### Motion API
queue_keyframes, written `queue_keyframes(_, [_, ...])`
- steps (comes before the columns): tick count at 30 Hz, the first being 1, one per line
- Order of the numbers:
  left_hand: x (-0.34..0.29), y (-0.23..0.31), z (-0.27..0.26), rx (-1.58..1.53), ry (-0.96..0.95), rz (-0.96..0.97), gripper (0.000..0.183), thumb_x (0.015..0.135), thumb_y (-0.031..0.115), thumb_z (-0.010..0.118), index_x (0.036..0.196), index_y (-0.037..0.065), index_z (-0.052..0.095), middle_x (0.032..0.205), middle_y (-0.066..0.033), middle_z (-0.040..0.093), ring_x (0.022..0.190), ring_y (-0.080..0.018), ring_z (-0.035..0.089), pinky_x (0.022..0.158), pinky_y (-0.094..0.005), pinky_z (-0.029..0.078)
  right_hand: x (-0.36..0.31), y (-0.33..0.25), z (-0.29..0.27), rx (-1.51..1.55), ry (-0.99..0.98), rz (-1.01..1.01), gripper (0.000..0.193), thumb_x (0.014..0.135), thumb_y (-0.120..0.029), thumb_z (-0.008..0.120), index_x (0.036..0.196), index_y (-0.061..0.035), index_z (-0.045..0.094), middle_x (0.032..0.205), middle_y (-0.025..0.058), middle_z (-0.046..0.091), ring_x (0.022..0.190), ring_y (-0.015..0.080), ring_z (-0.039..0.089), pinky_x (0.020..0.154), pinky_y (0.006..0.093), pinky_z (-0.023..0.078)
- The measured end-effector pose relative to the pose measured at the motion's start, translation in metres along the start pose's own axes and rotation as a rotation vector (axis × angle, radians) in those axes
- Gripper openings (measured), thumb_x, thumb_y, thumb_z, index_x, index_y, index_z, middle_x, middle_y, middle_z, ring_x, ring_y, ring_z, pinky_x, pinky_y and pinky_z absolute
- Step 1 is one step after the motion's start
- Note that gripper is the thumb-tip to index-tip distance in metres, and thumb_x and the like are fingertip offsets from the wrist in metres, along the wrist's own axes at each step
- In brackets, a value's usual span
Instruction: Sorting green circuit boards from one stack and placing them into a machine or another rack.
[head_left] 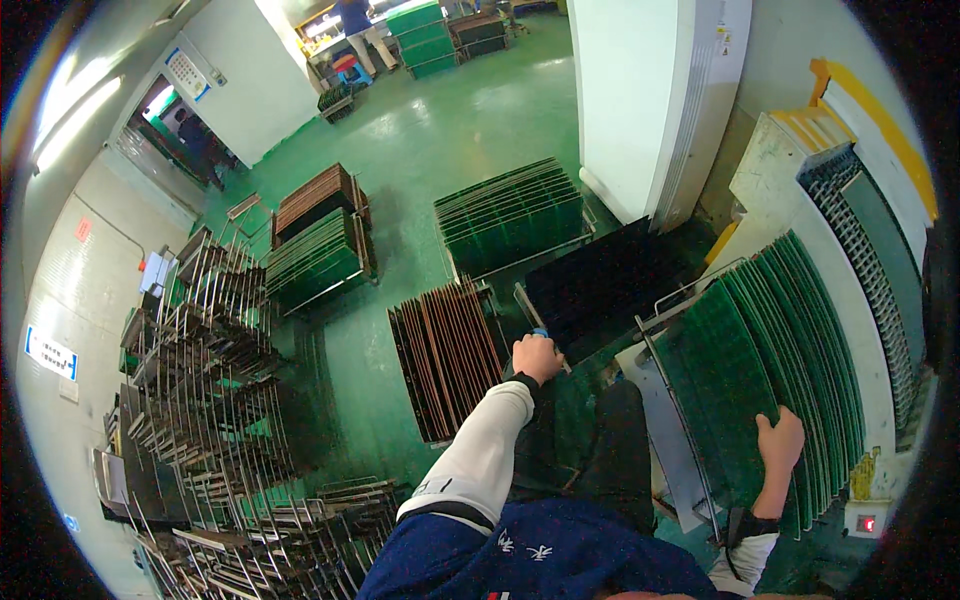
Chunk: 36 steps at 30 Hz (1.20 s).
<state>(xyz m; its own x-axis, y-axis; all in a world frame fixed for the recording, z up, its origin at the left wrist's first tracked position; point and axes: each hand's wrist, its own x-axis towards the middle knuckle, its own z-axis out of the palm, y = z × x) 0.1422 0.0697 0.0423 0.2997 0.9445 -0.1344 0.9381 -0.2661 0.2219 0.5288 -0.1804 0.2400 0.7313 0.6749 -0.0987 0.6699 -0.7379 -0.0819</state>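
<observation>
- Green boards (740, 350) stand on edge in a close, fanned row at your right, in a metal rack (645, 330) beside a white machine (775, 165).
- Your right hand (781, 440) is on these boards, toward the edge of the row nearest your body, thumb and fingers a narrow space apart; whether it pinches one board or only rests there, I cannot tell.
- Your left hand (537, 357) is curled over a metal bar (521, 300) in front of you, well apart from the right one; a small blue piece (540, 332) shows just beside your knuckles.
- Beyond that bar, between it and the green row, lies a dark mass (605, 285), too dim for you to make out its parts.
- To the left of your left hand, copper-brown panels (445, 350) stand in a row on the green floor (430, 125).
- Farther off, before the foot of a white column (625, 100), you have another rack of green panels (510, 215).
- Along the left edge of the floor, bare metal frames (205, 350) crowd together in a tangled bank.
- Near the floor's far edge you see a person (358, 30) standing by green stacked bins (422, 38).
</observation>
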Motion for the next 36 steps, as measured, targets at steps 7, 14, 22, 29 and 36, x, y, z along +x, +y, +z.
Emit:
queue_keyframes(7, [0.000, 0.001, -0.004, -0.003, -0.023, -0.005, 0.033, 0.081, 0.036, 0.066, 0.087, 0.005, 0.077, 0.093, -0.0157, 0.072, 0.097, -0.0326, 0.065, 0.080, -0.0467, 0.051, 0.000, -0.001, -0.002, 0.008, 0.002, -0.010, 0.056, 0.081, -0.030, 0.076, 0.123, 0.0052, 0.062, 0.120, 0.0254, 0.064, 0.113, 0.0407, 0.060, 0.098, 0.0469, 0.047])
queue_keyframes(14, [-0.002, 0.002, -0.006, -0.024, -0.025, -0.013, 0.033, 0.082, 0.036, 0.065, 0.087, 0.005, 0.077, 0.094, -0.0161, 0.071, 0.098, -0.0327, 0.065, 0.081, -0.0467, 0.050, -0.003, -0.012, -0.012, -0.002, -0.036, 0.028, 0.057, 0.081, -0.029, 0.076, 0.124, 0.0053, 0.062, 0.121, 0.0257, 0.064, 0.115, 0.0407, 0.060, 0.100, 0.0464, 0.047])
queue_keyframes(22, [-0.002, 0.002, -0.008, -0.004, -0.035, -0.009, 0.034, 0.082, 0.038, 0.067, 0.089, 0.007, 0.077, 0.095, -0.0152, 0.072, 0.099, -0.0325, 0.065, 0.081, -0.0464, 0.051, -0.002, -0.008, -0.008, -0.003, -0.031, 0.039, 0.059, 0.081, -0.030, 0.076, 0.126, 0.0053, 0.061, 0.124, 0.0263, 0.063, 0.118, 0.0401, 0.059, 0.102, 0.0458, 0.046])
queue_keyframes(29, [-0.002, 0.000, -0.005, -0.003, -0.029, -0.011, 0.035, 0.082, 0.039, 0.067, 0.091, 0.007, 0.077, 0.098, -0.0151, 0.072, 0.102, -0.0320, 0.064, 0.082, -0.0458, 0.050, -0.002, -0.008, -0.007, 0.007, -0.013, 0.030, 0.059, 0.081, -0.029, 0.075, 0.126, 0.0058, 0.061, 0.123, 0.0271, 0.063, 0.116, 0.0403, 0.060, 0.101, 0.0458, 0.046])
queue_keyframes(36, [-0.001, 0.001, -0.003, -0.008, -0.047, -0.009, 0.035, 0.082, 0.040, 0.068, 0.090, 0.007, 0.077, 0.098, -0.0148, 0.072, 0.103, -0.0315, 0.064, 0.082, -0.0458, 0.050, 0.001, 0.000, 0.001, 0.004, 0.030, 0.015, 0.059, 0.080, -0.030, 0.076, 0.126, 0.0060, 0.061, 0.121, 0.0272, 0.064, 0.115, 0.0402, 0.060, 0.100, 0.0455, 0.047])
